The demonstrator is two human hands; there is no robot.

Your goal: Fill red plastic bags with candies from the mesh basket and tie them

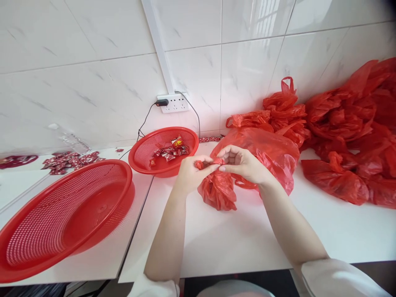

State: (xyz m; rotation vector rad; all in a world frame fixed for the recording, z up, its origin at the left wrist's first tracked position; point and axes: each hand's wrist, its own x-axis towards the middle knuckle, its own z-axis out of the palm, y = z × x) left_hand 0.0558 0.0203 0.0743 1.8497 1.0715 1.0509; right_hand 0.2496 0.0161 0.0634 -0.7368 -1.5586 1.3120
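Observation:
Both of my hands meet over the white table, pinching the top of a small red plastic bag [217, 190] that hangs below them. My left hand [192, 171] is closed on the bag's gathered neck. My right hand [243, 163] pinches the same neck from the right, fingers curled. Right behind the hands lies a larger filled red bag [272, 150].
A big empty red mesh basket [37, 243] sits at the left. A smaller red basket [148, 152] with wrapped candies stands behind it. Loose candies [69, 160] lie by the wall. Several red bags [349, 123] pile up at the right. A wall socket [173, 103] holds a plug.

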